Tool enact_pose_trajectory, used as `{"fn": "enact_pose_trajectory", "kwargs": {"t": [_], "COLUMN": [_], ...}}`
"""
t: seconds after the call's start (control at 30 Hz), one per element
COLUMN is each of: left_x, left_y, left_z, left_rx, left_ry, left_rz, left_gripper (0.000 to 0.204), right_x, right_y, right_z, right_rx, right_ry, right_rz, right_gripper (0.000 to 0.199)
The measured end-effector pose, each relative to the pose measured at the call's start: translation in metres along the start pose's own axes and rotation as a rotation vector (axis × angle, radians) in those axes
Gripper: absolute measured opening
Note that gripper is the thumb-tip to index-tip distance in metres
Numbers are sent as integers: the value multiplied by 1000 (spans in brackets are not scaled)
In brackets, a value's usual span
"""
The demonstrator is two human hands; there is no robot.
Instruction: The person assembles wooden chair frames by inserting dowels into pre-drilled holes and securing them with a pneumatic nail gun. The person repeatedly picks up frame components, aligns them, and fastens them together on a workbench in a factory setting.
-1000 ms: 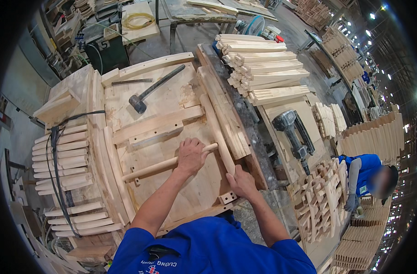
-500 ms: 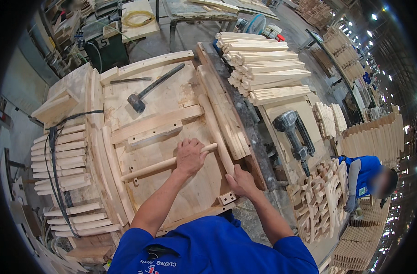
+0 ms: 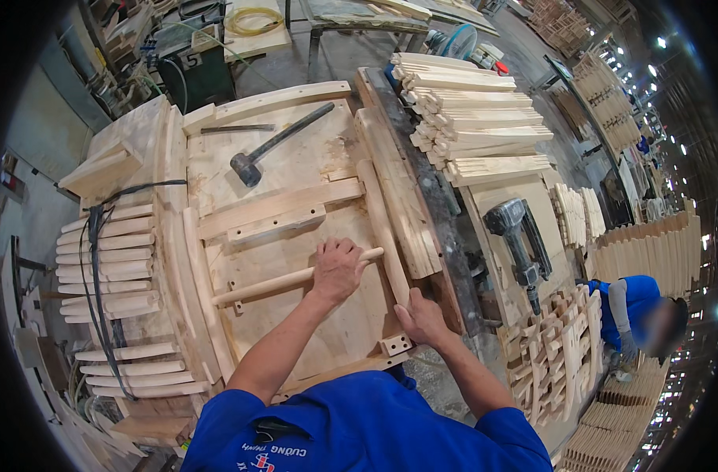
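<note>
My left hand (image 3: 337,270) is closed around a round wooden rail (image 3: 272,285) that lies across the work board (image 3: 296,169), its right end touching a long curved wooden leg piece (image 3: 381,224). My right hand (image 3: 419,316) grips the lower end of that curved leg piece near a small wooden block (image 3: 396,345). A second curved piece (image 3: 202,283) lies at the rail's left end. Above the rail, a flat wooden crosspiece (image 3: 276,206) spans the board.
A hammer (image 3: 272,147) lies on the board's far part. Stacks of wooden slats (image 3: 477,118) sit at the right, curved slats (image 3: 107,252) and a black cable at the left. A nail gun (image 3: 518,240) rests on the right bench. Another person in blue (image 3: 638,311) crouches at the right.
My right hand has slid slightly lower along the curved piece. The rail and my left hand stay about where they were.
</note>
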State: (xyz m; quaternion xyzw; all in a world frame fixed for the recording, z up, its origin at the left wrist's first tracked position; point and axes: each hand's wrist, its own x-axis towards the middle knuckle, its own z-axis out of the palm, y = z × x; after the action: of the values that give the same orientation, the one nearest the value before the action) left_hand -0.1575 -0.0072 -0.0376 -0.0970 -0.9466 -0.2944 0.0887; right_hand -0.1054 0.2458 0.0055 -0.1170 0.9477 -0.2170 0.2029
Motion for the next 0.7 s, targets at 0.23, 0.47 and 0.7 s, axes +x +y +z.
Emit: {"fn": "enact_pose_trajectory", "kwargs": {"t": [0.23,0.47,0.7], "left_x": [6,77,91], "left_y": [-4,-61,-81], "left_z": [-7,-57,-51], "left_rx": [-6,268,176], "left_ry": [-36,217,88], "left_rz": [6,-30,-119], "left_gripper": [32,55,54], "right_x": [5,6,3], "right_y": [-6,-11,-7], "right_z": [-9,-7,-7], "right_rx": [-61,-82,-69], "right_ry": [-28,-34,-35], "right_rz": [-23,4,-17], "right_gripper": [39,39,39]}}
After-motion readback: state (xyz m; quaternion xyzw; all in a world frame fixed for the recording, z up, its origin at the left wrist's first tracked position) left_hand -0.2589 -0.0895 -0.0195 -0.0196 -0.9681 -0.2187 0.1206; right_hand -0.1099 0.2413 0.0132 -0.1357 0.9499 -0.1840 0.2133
